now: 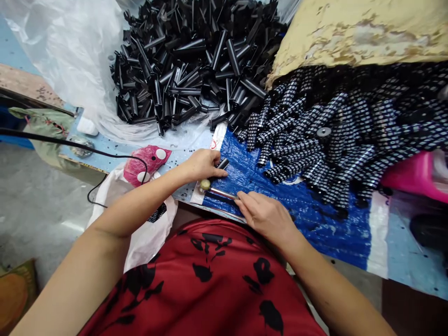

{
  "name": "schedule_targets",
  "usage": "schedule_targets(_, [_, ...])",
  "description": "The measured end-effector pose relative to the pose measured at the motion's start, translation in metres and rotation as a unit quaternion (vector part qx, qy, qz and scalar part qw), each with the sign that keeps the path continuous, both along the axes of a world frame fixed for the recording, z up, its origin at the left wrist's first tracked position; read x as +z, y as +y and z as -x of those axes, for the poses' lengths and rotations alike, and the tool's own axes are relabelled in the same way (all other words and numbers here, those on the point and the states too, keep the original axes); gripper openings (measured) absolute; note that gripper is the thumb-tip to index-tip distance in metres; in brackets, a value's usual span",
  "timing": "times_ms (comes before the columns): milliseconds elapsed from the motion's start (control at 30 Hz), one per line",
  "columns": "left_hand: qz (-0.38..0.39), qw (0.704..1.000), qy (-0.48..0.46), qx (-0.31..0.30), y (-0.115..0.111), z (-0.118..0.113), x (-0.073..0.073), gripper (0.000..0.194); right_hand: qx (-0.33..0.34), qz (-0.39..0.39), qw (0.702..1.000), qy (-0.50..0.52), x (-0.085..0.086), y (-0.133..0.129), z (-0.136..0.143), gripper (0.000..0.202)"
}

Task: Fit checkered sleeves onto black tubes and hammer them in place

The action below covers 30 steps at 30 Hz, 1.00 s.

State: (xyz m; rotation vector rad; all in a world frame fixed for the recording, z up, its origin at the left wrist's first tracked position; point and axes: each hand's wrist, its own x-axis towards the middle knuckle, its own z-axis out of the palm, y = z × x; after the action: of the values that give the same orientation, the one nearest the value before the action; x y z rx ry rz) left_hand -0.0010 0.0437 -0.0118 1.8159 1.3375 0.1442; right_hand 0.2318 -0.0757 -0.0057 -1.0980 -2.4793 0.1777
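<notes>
My left hand (201, 165) reaches over the near edge of the blue woven sheet, its fingers closed round a short black tube (223, 164). One end of the tube sticks out past the fingers. Just below it, my right hand (264, 214) pinches the end of a thin shiny metal rod (224, 193). The rod points left and has a rounded yellowish head (205, 185), close under my left hand. Whether the head touches anything is unclear.
Loose black tubes (185, 74) form a large heap on clear plastic at the back. Dotted black-and-silver tubes (315, 135) are piled at right beside a yellow worn block (360, 32) and a pink container (416, 177). A pink bundle (147, 163), white bag (163, 238) and black cable (70, 143) lie left.
</notes>
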Motion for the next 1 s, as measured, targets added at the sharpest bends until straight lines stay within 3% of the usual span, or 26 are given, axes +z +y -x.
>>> schedule_targets(100, [-0.044,0.998,0.042,-0.001,-0.003,-0.003,0.008,0.035,0.022,0.009,0.999,0.036,-0.003,-0.003,-0.007,0.018])
schedule_targets(200, [-0.026,0.998,0.052,-0.016,-0.009,0.03,0.032,0.033,0.007,0.005,0.995,0.098,-0.003,-0.009,-0.033,0.026])
schedule_targets(267, [0.062,0.994,0.038,-0.081,-0.014,0.071,0.053,0.036,-0.04,-0.012,0.996,0.075,-0.005,-0.015,-0.055,0.025])
schedule_targets(333, [0.19,0.967,0.04,-0.163,-0.016,0.111,0.07,0.038,-0.09,-0.022,0.995,0.022,-0.007,-0.018,-0.072,0.02])
schedule_targets(400, [0.26,0.952,0.031,-0.162,-0.017,0.131,0.079,0.035,-0.119,-0.022,0.993,-0.019,-0.007,-0.014,-0.084,0.021])
schedule_targets(433, [0.264,0.952,0.013,-0.154,-0.017,0.131,0.08,0.036,-0.127,-0.026,0.991,-0.026,-0.007,-0.01,-0.087,0.023])
schedule_targets(500, [0.214,0.969,-0.047,-0.116,-0.017,0.111,0.079,0.038,-0.145,-0.048,0.988,-0.033,-0.003,0.003,-0.091,0.023])
schedule_targets(600, [-0.002,0.995,-0.097,0.025,-0.005,0.062,0.064,0.034,-0.173,-0.07,0.978,-0.096,0.003,0.02,-0.089,0.024])
schedule_targets(667, [-0.172,0.979,-0.027,0.106,0.017,0.035,0.051,0.024,-0.187,-0.058,0.968,-0.155,0.004,0.026,-0.085,0.029])
schedule_targets(733, [-0.269,0.952,0.079,0.122,0.045,0.018,0.039,0.022,-0.209,-0.037,0.959,-0.189,0.003,0.027,-0.08,0.032])
schedule_targets(867, [-0.282,0.931,0.229,0.045,0.09,0.002,0.026,0.028,-0.291,-0.004,0.939,-0.184,-0.001,0.021,-0.07,0.033])
schedule_targets(1000, [-0.237,0.926,0.292,-0.008,0.112,-0.012,0.02,0.03,-0.371,0.063,0.917,-0.134,-0.004,0.021,-0.07,0.029])
